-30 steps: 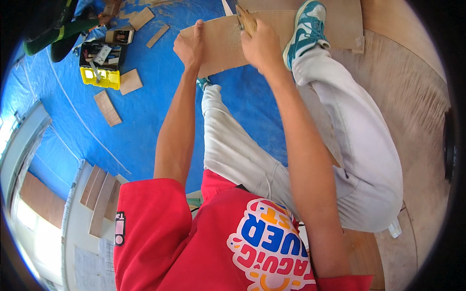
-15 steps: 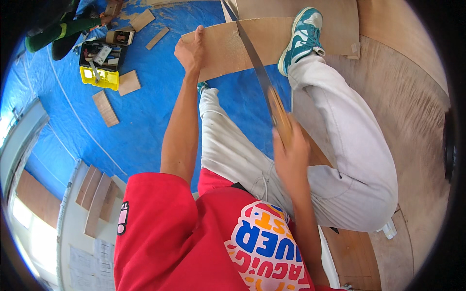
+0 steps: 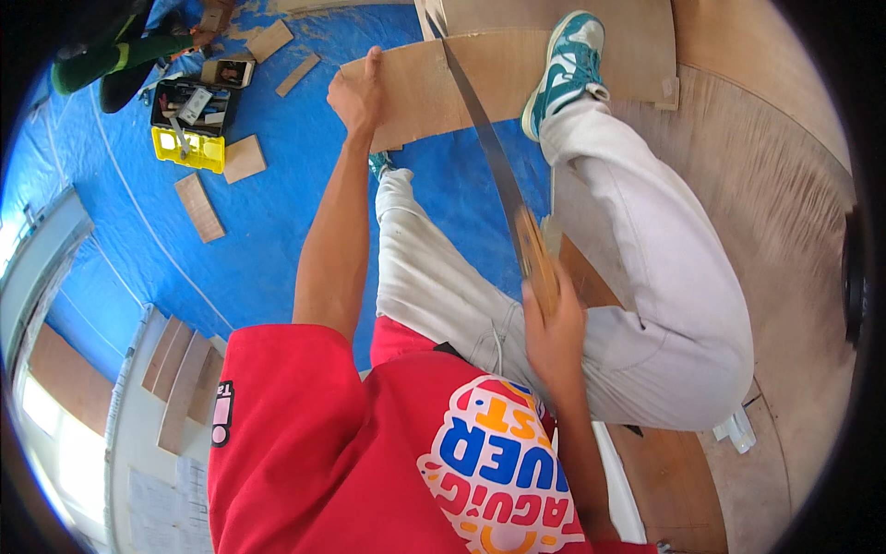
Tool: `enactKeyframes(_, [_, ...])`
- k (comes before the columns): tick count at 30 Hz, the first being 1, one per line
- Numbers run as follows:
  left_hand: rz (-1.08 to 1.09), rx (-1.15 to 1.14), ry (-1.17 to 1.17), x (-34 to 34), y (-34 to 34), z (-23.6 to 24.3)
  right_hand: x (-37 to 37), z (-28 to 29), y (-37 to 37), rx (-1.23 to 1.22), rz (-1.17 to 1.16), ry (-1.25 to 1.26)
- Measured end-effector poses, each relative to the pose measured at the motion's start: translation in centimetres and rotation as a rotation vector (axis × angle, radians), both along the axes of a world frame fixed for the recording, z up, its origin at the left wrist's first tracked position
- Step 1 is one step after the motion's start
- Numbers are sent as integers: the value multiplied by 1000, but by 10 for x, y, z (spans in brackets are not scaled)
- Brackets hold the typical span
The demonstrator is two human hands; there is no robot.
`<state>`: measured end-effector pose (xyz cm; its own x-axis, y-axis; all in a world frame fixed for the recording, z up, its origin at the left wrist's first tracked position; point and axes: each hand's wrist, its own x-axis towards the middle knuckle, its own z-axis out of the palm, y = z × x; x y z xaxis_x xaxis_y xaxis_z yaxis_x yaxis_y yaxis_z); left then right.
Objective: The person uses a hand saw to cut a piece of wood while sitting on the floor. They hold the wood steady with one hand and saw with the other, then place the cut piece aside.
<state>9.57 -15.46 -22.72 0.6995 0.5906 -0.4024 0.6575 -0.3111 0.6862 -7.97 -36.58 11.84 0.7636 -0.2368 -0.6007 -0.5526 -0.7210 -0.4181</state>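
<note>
My right hand [image 3: 556, 337] is wrapped round the wooden handle of a handsaw [image 3: 491, 138]. The long grey blade slants up and left across a wooden board [image 3: 415, 88], meeting its far edge. My left hand [image 3: 357, 95] grips the board's left end, thumb up along the edge and fingers folded behind it. My shoe [image 3: 570, 69], teal and white, presses on the board's right part. How deep the blade sits in the wood cannot be made out.
A black and yellow toolbox [image 3: 189, 148] lies open on the blue tarp [image 3: 268, 222], with wood offcuts [image 3: 200, 207] around it. Another person's green sleeve [image 3: 88, 69] shows at the far left. A large plywood sheet [image 3: 729, 185] spreads on the right.
My right hand has pulled the saw back toward my body, so the handle sits lower. My left hand and foot still hold the board.
</note>
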Motion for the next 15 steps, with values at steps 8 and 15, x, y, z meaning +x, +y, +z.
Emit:
enactKeyframes(8, [19,-73,-31,-2,1,0,114,-124,33,79,74,-152])
enactKeyframes(15, [-45,-40,24,-2,1,1,168,-192,41,50,148,-279])
